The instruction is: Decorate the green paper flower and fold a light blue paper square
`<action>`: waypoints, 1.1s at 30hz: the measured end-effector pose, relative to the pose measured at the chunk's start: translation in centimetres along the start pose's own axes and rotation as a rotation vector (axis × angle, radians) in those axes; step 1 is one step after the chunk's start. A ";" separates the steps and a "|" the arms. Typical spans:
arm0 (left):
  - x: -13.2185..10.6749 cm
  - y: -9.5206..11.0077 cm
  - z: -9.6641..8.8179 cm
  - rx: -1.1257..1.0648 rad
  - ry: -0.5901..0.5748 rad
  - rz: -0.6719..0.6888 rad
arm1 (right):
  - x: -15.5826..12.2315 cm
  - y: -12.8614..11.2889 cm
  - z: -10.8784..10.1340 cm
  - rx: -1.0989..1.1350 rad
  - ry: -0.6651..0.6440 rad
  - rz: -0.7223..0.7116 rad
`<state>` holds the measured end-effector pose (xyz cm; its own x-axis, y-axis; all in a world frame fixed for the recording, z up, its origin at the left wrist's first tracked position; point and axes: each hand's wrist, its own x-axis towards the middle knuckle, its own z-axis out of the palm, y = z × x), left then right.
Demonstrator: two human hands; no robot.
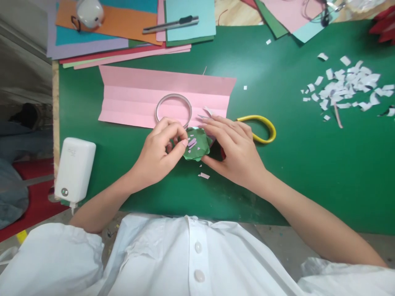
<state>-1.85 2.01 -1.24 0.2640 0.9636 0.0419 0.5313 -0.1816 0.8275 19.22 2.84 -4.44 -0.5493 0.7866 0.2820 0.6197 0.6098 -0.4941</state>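
A small green paper piece [199, 148] with a scalloped edge lies between my hands, bearing several tiny lilac paper scraps [191, 143]. My left hand [162, 150] is at its left edge, thumb and forefinger pinched together; whatever is between the tips is too small to make out. On the right side, my right hand [236, 150] has its fingers stretched out, with thumb and fingertips touching the paper's edge. Beneath that hand lies a pair of scissors with yellow handles [271, 132], partly covered. A roll of tape [158, 107] stands just beyond my left fingers.
Behind my hands is a creased pink paper sheet [132, 92]. Coloured sheets [123, 20] at the back left carry a utility knife [171, 24] and a white case [89, 12]. White scraps [348, 84] lie right, a white power bank [75, 168] left, on the green table [308, 176].
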 end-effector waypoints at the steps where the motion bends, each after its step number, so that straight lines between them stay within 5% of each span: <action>1: 0.0 0.0 0.1 -0.024 -0.009 0.000 | 0.0 -0.1 0.1 0.027 0.012 -0.005; 9: -0.3 0.5 -0.1 -0.128 -0.043 0.107 | -0.3 -0.9 -0.3 0.258 0.102 -0.092; 16: -1.4 1.2 0.6 0.454 0.249 0.483 | -0.8 -0.9 -0.3 0.154 0.153 -0.133; 33: -1.6 1.1 1.1 0.609 0.119 0.573 | -1.0 -0.6 0.0 0.059 0.145 -0.176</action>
<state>-0.80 0.05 -1.07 0.5565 0.6982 0.4502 0.6914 -0.6897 0.2150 19.35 1.71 -4.45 -0.5573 0.6767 0.4812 0.4849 0.7357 -0.4730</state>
